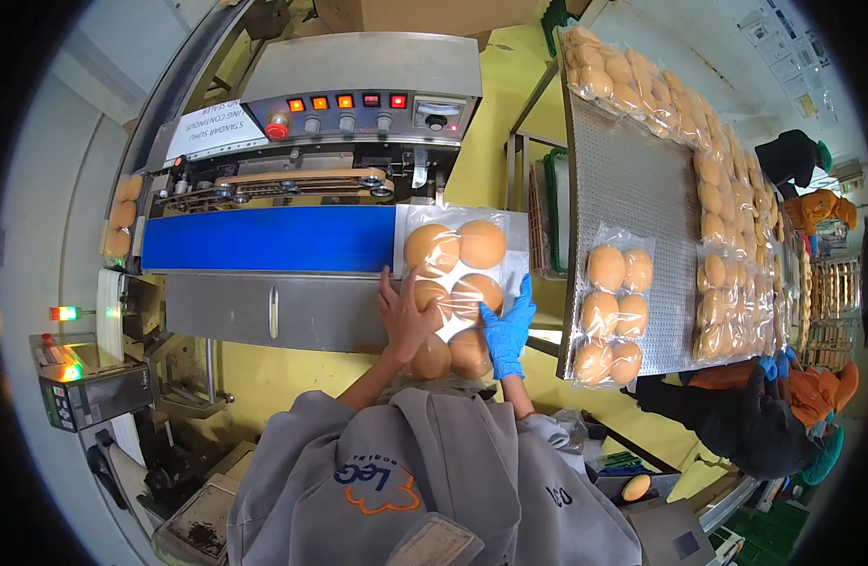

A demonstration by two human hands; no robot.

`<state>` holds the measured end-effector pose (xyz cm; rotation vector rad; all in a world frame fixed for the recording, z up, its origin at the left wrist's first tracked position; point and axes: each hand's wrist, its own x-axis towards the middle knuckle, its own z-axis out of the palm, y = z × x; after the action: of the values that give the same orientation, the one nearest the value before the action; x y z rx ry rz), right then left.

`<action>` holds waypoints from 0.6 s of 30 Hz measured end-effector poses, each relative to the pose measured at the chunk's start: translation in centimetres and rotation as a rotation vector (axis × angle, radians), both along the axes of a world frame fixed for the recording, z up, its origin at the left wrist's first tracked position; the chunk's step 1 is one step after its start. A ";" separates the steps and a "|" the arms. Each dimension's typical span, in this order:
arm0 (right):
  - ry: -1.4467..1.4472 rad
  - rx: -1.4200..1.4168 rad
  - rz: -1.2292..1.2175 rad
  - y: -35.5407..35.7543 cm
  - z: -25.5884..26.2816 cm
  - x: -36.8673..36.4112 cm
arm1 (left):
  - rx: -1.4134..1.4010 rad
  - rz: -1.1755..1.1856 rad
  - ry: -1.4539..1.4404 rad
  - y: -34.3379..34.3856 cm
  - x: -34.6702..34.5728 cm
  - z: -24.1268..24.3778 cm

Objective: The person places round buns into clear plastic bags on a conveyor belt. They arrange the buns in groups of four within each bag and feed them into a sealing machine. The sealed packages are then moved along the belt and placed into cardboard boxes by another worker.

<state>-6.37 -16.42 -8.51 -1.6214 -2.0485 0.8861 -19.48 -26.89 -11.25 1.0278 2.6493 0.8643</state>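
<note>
A clear plastic bag of round golden-brown buns (453,286) lies in front of me at the right end of a blue conveyor belt (271,239). Several buns sit in two rows inside it, and the near ones overhang towards my body. My bare left hand (409,315) grips the bag's left side, thumb over the film. On the opposite side, my right hand (508,329), in a blue glove, holds the edge with its thumb on top. Beyond the belt stands a continuous band sealer (363,92), its indicator lamps lit; the bag's far end lies close to its guide belts (299,180).
To the right, a perforated metal table (632,177) bears many bagged buns (734,191), with one bag (614,311) near its closer edge. Another bag (122,219) lies past the belt's left end. A coding machine (94,382) stands lower left. Co-workers (745,417) are at the far right.
</note>
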 end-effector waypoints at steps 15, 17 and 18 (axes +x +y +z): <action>0.147 0.401 0.493 8.5 0.2 -4.6 | 0.259 0.054 -0.188 6.2 -8.0 -3.2; 0.091 0.350 0.564 12.8 -2.5 -6.4 | 0.181 0.109 -0.255 9.7 -10.4 -3.6; 0.067 0.323 0.608 14.4 -3.7 -7.2 | 0.127 0.143 -0.307 11.0 -11.2 -4.0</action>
<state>-13.54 -2.05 -12.24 -0.7972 -2.5199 0.7181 -30.69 -15.86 -15.24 0.6709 2.4544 1.1325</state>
